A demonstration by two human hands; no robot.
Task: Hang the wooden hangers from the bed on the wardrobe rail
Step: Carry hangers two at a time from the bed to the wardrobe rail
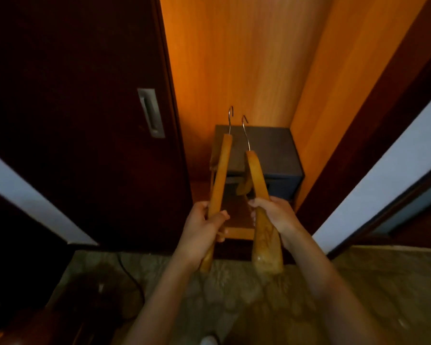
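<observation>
- The wardrobe point(246, 58) is open in front of me, but I cannot see the rail. I think it is higher than this view, so I may lift the hangers blind and miss it
- The dark door point(72, 95) stands just left of the opening. A wide swing up could bang a hanger on its edge
- The grey box point(271, 150) sits low inside the wardrobe, behind the hanger tips. If a hanger slips, I think it lands on the box or the floor point(234, 295)
- The left hanger point(220, 175) and the right hanger point(256, 175) are up in the air in front of the wardrobe, not yet on any rail. Their tops lean close together and could knock or tangle
- My left hand point(204, 225) is wrapped round the left hanger's arm, and my right hand point(271, 212) grips the right hanger the same way. Both hold far from the top, so each hanger may wobble when I lift
- The left hook point(230, 113) and the right hook point(245, 120) point up but look turned different ways. One may face wrong and slide off the rail
</observation>
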